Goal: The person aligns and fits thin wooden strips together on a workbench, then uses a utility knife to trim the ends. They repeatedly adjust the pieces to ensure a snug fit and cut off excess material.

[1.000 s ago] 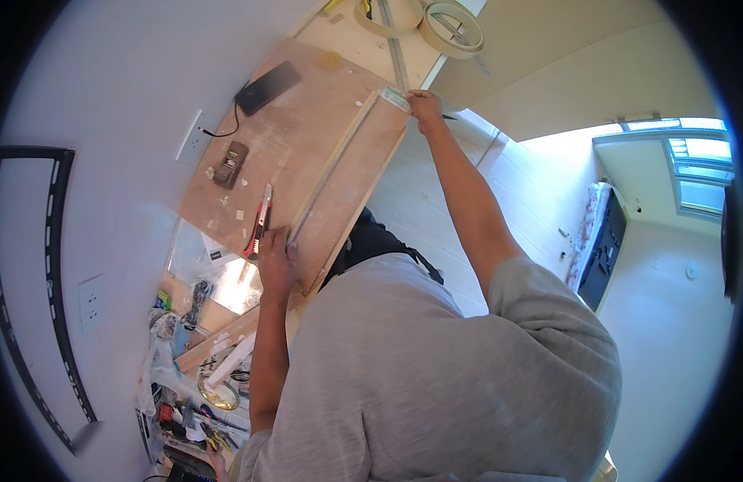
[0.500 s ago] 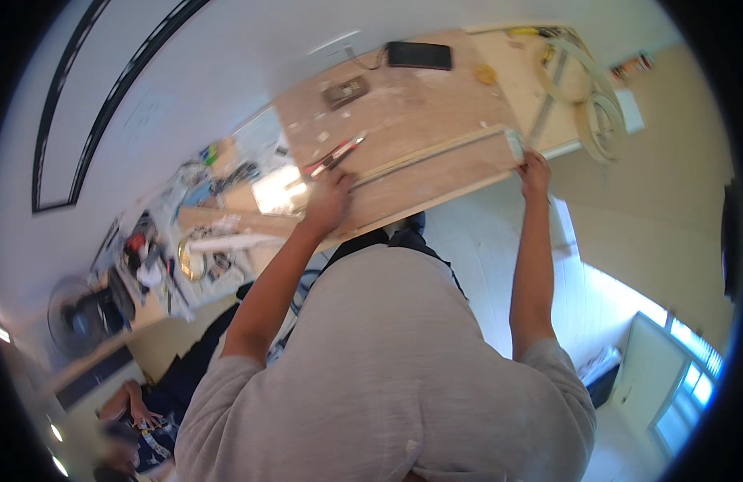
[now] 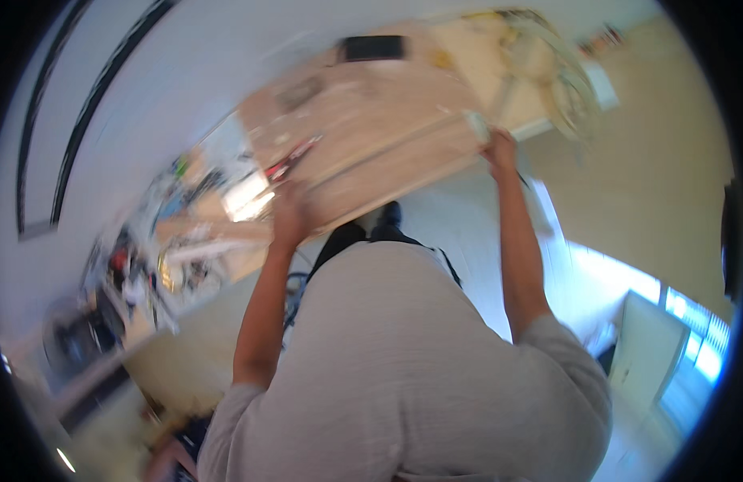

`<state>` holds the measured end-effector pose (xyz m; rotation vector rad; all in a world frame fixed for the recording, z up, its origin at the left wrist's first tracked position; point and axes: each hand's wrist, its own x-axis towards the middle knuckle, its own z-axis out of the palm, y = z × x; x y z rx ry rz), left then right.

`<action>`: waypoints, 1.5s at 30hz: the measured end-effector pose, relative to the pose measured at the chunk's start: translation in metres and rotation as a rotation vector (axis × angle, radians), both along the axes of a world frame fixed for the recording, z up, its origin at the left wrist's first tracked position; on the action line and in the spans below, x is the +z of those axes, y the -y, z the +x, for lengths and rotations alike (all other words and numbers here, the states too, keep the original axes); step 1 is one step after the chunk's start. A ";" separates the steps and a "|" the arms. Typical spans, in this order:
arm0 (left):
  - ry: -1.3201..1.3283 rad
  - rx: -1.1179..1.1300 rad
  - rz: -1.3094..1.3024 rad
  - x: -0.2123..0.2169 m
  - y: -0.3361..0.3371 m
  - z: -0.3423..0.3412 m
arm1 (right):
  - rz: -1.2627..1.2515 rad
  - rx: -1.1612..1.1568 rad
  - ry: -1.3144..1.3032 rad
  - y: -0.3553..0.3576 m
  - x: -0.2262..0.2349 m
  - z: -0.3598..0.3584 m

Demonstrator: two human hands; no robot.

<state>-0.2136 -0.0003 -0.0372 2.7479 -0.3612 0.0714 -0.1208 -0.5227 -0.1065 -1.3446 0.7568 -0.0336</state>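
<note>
A long, thin strip (image 3: pixel 387 146) lies slantwise across the brown wooden board (image 3: pixel 363 96). At its right end is a small pale piece (image 3: pixel 476 123). My right hand (image 3: pixel 500 151) is at the board's right corner beside that piece, its fingers pinched together. Blur hides just what lies between them. Over the near left part of the board is my left hand (image 3: pixel 291 213), by the strip's other end; motion smears its fingers. Just beyond it rests a red-handled tool (image 3: pixel 291 158) with a pale metal tip.
A black flat device (image 3: pixel 373 48) and a grey-brown block (image 3: pixel 300 94) lie at the board's back. Loops of pale band (image 3: pixel 572 96) are at the far right. Clutter (image 3: pixel 195 193) and a fan (image 3: pixel 82 333) crowd the left. Another person (image 3: pixel 183 450) is partly visible lower left.
The whole view has shifted, with the bench and both hands now farther left in the picture, and blur has grown. Both hands remain near the strip's two ends.
</note>
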 end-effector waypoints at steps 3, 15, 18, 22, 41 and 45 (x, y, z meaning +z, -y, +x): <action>0.077 -0.052 -0.102 -0.001 -0.016 0.005 | 0.041 -0.024 0.030 0.002 0.015 -0.008; -0.196 -0.244 0.018 0.033 -0.030 0.017 | 0.099 -0.030 0.065 -0.013 0.012 -0.019; -0.129 -0.238 0.086 0.030 -0.038 0.006 | 0.137 -0.175 0.109 -0.027 0.010 -0.029; -0.046 -0.197 0.097 0.022 -0.046 -0.013 | 0.089 -0.224 0.163 -0.044 0.001 -0.034; -0.034 -0.195 -0.040 0.010 0.010 0.031 | -1.003 0.099 0.346 -0.135 0.044 -0.055; -0.029 -0.252 -0.162 0.021 0.019 0.034 | -1.071 0.425 0.150 -0.210 0.061 -0.054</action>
